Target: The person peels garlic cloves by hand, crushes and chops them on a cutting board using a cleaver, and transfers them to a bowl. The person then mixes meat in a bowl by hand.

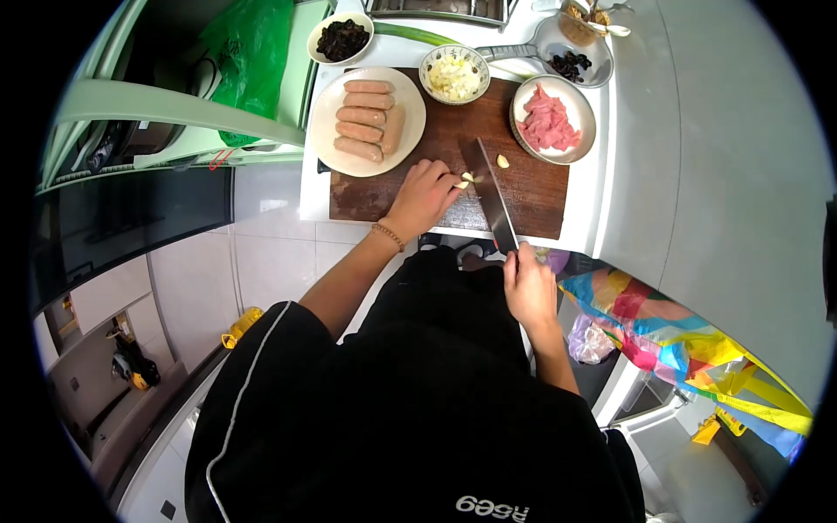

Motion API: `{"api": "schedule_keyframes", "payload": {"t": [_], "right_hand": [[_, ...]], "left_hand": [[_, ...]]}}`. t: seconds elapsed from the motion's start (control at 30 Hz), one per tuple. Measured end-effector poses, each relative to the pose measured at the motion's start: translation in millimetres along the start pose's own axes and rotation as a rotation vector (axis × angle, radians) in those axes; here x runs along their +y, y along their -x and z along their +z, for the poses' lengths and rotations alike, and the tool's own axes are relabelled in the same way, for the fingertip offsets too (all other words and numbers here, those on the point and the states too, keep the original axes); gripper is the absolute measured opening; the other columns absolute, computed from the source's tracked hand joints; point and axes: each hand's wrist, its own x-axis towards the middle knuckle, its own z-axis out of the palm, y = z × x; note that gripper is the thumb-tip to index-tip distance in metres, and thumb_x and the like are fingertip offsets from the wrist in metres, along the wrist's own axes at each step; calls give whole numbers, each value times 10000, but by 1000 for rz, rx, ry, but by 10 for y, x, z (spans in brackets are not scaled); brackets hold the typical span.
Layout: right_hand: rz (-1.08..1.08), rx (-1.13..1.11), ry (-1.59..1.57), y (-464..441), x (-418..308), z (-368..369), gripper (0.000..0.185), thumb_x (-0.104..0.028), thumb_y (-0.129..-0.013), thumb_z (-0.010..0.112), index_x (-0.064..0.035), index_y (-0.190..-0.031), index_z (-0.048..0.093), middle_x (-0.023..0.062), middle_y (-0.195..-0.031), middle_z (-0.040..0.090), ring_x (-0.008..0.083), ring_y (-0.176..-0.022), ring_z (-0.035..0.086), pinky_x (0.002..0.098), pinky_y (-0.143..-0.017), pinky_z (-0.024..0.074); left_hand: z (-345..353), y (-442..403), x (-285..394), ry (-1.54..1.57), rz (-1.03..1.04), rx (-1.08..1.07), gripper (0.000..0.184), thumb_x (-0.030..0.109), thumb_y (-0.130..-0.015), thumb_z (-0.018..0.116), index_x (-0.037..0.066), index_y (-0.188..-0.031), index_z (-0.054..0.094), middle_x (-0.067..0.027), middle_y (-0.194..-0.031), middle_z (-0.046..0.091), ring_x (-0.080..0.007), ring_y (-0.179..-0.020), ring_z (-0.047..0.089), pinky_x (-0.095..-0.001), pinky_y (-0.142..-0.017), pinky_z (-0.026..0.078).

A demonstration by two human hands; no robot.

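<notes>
My left hand (427, 199) rests on the dark wooden cutting board (375, 199), its fingertips pressed on a small piece of garlic (466, 180). Closed around the handle of a large knife (495, 193) is my right hand (529, 281), at the board's front edge. The blade lies just right of the garlic and points away from me. Another garlic clove (502, 161) sits to the right of the blade. A bowl of chopped pale pieces (454, 77) stands at the board's back edge.
Around the board are a plate of sausages (329, 155), a bowl of sliced pink meat (547, 120), a bowl of dark pieces (342, 41) and a metal strainer (602, 65). A green onion (418, 36) lies behind. A green plastic bag (253, 61) hangs left.
</notes>
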Motion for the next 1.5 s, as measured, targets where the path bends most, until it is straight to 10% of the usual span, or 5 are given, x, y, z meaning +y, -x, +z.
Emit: {"api": "schedule_keyframes", "payload": {"t": [0.57,1.5], "right_hand": [[-11,-19,-47,98,169,226,275,-172,-983,552,21,-1178,530,279,-819,682,476,-727,667,561,-667,529],[62,-31,182,223,-189,256,211,-239,-1023,509,-46,-1064,434,229,-764,687,484,-641,659,592,-573,530]], "left_hand": [[90,-72,-21,36,60,53,90,55,-853,691,36,-941,688,-83,-948,622,-282,-904,602,-380,-784,523],[-167,-655,249,-248,-13,-463,73,7,-814,621,13,-829,693,-210,-915,692,-394,-864,705,-463,-722,587]]}}
